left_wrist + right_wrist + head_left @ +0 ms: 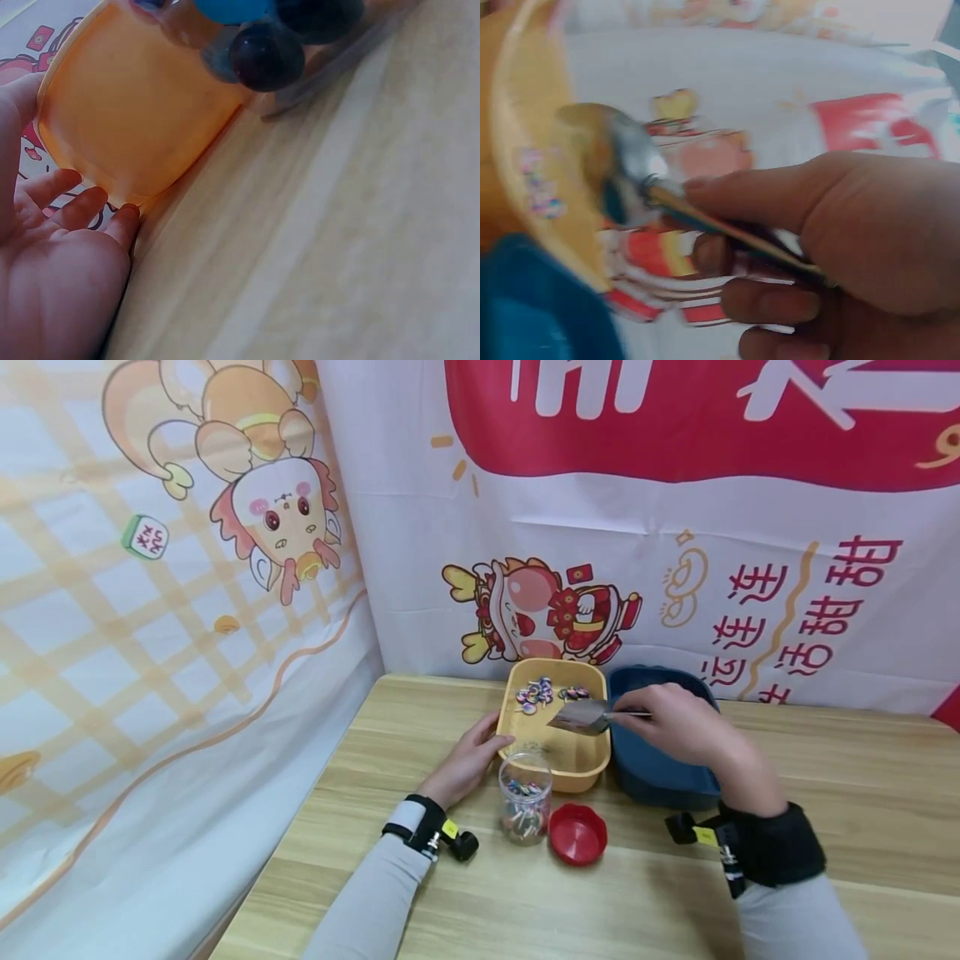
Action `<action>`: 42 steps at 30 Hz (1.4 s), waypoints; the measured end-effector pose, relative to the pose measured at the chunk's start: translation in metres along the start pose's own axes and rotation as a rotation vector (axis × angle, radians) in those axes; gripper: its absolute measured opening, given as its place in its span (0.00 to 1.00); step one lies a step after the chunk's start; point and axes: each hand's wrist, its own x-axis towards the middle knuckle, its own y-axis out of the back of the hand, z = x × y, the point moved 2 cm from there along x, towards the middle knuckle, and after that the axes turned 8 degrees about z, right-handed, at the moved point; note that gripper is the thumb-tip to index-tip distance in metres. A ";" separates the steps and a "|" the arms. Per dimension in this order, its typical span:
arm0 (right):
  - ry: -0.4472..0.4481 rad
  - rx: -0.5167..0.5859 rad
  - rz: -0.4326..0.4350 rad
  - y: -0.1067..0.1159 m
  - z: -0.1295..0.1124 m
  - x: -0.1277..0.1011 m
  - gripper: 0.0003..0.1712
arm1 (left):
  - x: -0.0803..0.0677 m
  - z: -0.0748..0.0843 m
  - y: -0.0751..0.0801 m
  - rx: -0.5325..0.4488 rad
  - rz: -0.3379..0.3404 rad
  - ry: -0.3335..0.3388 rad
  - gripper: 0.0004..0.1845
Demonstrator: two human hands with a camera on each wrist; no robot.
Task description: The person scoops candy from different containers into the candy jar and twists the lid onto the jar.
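Observation:
My left hand point(468, 760) grips the left side of a yellow basin point(555, 764), thumb at the rim and fingers along its outer wall point(139, 97). Small swirl-coloured lollipops point(534, 696) lie in two clusters toward the basin's far end. In my right hand point(678, 727) is the handle of a metal scoop point(581, 717), held between thumb and curled fingers. The scoop's shiny head hangs over the basin's right part, and no lollipop shows on it. The right wrist view catches the scoop point(637, 161) in a blur.
A clear jar point(525, 814) partly filled with lollipops stands before the basin, beside a red lid point(577, 835). Right of the basin is a dark blue basin point(660, 777), partly covered by my right hand. A printed cloth point(420, 568) hangs behind the wooden table point(510, 910).

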 end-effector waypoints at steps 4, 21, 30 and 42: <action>-0.027 -0.043 0.024 -0.026 0.005 0.012 0.13 | 0.000 0.000 0.000 -0.002 0.003 0.009 0.37; 0.028 -0.188 0.198 -0.091 0.006 0.032 0.10 | -0.002 0.000 -0.002 -0.017 -0.002 0.010 0.37; 0.082 -0.199 0.236 -0.102 0.006 0.034 0.08 | -0.003 0.000 -0.001 -0.011 0.005 0.003 0.37; 0.073 -0.102 0.189 -0.103 0.012 0.034 0.16 | -0.003 0.000 -0.002 -0.006 0.006 -0.012 0.37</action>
